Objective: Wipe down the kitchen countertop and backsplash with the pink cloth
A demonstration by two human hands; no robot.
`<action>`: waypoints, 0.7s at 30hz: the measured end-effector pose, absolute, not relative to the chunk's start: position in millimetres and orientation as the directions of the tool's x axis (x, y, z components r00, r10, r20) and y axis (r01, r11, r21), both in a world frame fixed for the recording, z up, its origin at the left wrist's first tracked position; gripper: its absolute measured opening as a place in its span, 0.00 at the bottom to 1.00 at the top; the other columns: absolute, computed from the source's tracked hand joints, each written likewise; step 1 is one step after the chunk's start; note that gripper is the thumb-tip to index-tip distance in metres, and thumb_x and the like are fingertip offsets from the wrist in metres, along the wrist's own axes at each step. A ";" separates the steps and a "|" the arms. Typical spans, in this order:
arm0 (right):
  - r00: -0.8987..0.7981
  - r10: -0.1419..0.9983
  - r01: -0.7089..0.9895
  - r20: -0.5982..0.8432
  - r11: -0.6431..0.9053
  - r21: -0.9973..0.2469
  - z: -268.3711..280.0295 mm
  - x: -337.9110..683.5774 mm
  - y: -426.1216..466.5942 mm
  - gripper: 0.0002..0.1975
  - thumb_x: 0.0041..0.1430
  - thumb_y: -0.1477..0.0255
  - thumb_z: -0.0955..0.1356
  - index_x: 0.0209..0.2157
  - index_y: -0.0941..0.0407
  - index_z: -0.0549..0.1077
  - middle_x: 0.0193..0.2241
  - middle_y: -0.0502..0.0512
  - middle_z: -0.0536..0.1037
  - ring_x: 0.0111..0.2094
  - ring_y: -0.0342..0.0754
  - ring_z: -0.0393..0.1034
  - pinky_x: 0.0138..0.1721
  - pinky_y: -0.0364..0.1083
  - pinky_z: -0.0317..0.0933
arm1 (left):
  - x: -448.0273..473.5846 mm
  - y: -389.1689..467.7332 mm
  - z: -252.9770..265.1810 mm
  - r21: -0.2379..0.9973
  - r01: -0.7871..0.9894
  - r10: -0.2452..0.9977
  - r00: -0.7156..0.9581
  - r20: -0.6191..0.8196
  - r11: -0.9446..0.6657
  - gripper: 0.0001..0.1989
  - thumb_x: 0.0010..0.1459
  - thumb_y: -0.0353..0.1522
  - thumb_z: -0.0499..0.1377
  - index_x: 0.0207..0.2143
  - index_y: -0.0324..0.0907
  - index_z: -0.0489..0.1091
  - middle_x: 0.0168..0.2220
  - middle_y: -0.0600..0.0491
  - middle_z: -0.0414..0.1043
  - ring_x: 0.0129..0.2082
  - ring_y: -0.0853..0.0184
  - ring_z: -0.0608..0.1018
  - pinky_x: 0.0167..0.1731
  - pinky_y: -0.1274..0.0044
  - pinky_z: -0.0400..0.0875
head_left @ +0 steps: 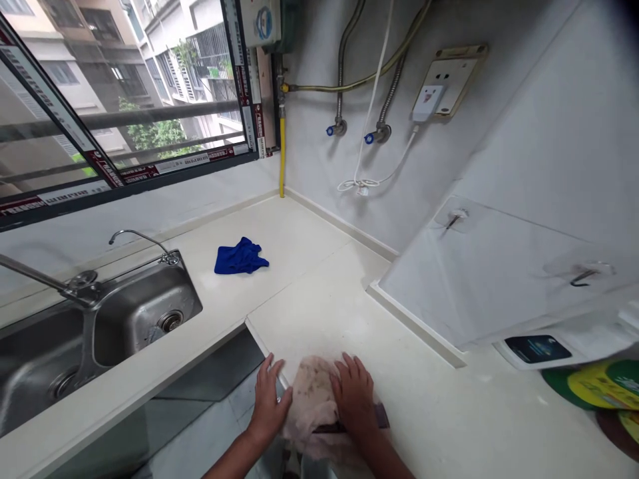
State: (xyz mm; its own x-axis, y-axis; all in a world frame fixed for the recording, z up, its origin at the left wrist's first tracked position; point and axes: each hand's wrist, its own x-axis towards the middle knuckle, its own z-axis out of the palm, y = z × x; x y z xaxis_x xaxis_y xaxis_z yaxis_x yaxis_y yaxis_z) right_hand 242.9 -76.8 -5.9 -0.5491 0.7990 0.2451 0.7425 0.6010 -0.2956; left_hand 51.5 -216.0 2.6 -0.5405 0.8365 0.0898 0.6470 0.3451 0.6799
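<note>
A crumpled, pale pink piece (314,392) with small brown spots lies at the front edge of the counter. Whether it is soft cloth or thin film, I cannot tell. My right hand (355,399) rests on its right side, fingers laid out forward and fairly flat. Just left of it is my left hand (268,402), open, with thumb and fingers apart by the counter's corner. A dark purple strip (382,416) shows beside my right wrist, partly hidden. Farther back, a rumpled blue cloth (241,256) lies on the pale countertop (319,299).
On the left is a double steel sink (144,313) with a faucet (80,286) and a thin spout (142,237). A yellow pipe (282,156) rises in the corner. A white scale-like device (539,349) and green-and-yellow packages (599,386) stand right. Wall hooks (584,276) protrude.
</note>
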 end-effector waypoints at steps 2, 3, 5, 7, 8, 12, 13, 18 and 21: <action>-0.576 0.796 0.730 0.187 0.604 -0.321 -1.2 254.1 -89.9 0.12 0.66 0.73 0.63 0.46 0.54 0.76 0.56 0.62 0.72 0.59 0.63 0.60 0.57 0.60 0.57 | 52.0 -217.9 7.0 0.671 0.671 0.889 -0.456 0.038 0.315 0.28 0.62 0.37 0.58 0.65 0.46 0.64 0.72 0.41 0.51 0.72 0.48 0.54 0.67 0.51 0.54; -0.604 0.787 0.718 0.127 0.607 -0.341 1.6 256.2 -98.3 0.12 0.64 0.75 0.63 0.44 0.53 0.76 0.52 0.61 0.74 0.56 0.61 0.63 0.55 0.58 0.58 | 53.8 -217.7 11.4 0.666 0.687 0.919 -0.393 0.005 0.290 0.32 0.60 0.36 0.60 0.67 0.47 0.61 0.73 0.42 0.49 0.73 0.47 0.51 0.67 0.50 0.51; -0.682 0.731 0.674 -0.029 0.612 -0.414 7.6 254.2 -117.5 0.13 0.60 0.79 0.65 0.42 0.52 0.76 0.46 0.57 0.76 0.49 0.56 0.66 0.51 0.53 0.60 | 57.4 -216.8 23.1 0.671 0.706 0.968 -0.240 -0.073 0.226 0.43 0.55 0.32 0.64 0.70 0.49 0.53 0.73 0.43 0.49 0.74 0.47 0.48 0.68 0.49 0.48; -0.764 0.625 0.598 -0.159 0.594 -0.537 13.7 247.7 -134.9 0.16 0.54 0.81 0.65 0.42 0.51 0.76 0.43 0.54 0.76 0.46 0.53 0.67 0.49 0.49 0.60 | 57.0 -217.9 36.1 0.689 0.707 0.986 -0.080 -0.148 0.161 0.47 0.51 0.30 0.66 0.71 0.50 0.51 0.72 0.45 0.55 0.73 0.48 0.50 0.68 0.49 0.45; -0.798 0.569 0.556 -0.197 0.571 -0.604 17.1 244.0 -141.3 0.17 0.52 0.81 0.66 0.43 0.52 0.75 0.43 0.53 0.76 0.46 0.51 0.68 0.49 0.47 0.60 | 54.6 -219.8 42.5 0.700 0.701 0.984 -0.012 -0.180 0.137 0.45 0.50 0.30 0.67 0.69 0.51 0.56 0.69 0.46 0.61 0.72 0.48 0.53 0.68 0.50 0.45; -0.849 0.490 0.445 -0.200 0.456 -0.771 42.6 231.9 -145.6 0.16 0.49 0.78 0.67 0.42 0.52 0.75 0.41 0.51 0.76 0.42 0.49 0.69 0.43 0.44 0.60 | 34.3 -236.8 66.3 0.738 0.640 0.948 0.048 -0.313 0.211 0.15 0.55 0.34 0.66 0.46 0.48 0.77 0.45 0.51 0.79 0.55 0.55 0.74 0.60 0.61 0.63; -0.847 0.502 0.420 -0.174 0.432 -0.798 53.6 228.7 -142.8 0.15 0.49 0.78 0.67 0.40 0.53 0.75 0.39 0.51 0.75 0.41 0.48 0.69 0.42 0.44 0.59 | 28.9 -242.4 72.4 0.745 0.615 0.940 0.018 -0.340 0.258 0.11 0.56 0.35 0.64 0.43 0.47 0.77 0.40 0.52 0.79 0.49 0.58 0.76 0.57 0.64 0.65; -0.901 0.431 0.108 0.047 0.328 -0.939 129.4 205.4 -131.5 0.12 0.50 0.76 0.70 0.39 0.52 0.76 0.37 0.48 0.74 0.39 0.46 0.68 0.42 0.43 0.59 | 14.0 -264.2 111.1 0.855 0.464 0.972 -0.121 -0.199 0.233 0.31 0.47 0.37 0.69 0.55 0.48 0.70 0.60 0.47 0.67 0.61 0.54 0.67 0.62 0.64 0.61; -0.951 0.285 -0.025 0.120 0.314 -0.949 168.2 196.0 -134.3 0.12 0.53 0.74 0.72 0.41 0.51 0.77 0.42 0.48 0.76 0.44 0.46 0.70 0.46 0.43 0.59 | 12.3 -268.8 132.3 0.901 0.367 0.973 -0.109 -0.205 0.231 0.31 0.49 0.40 0.68 0.57 0.49 0.70 0.61 0.48 0.68 0.61 0.54 0.68 0.62 0.66 0.62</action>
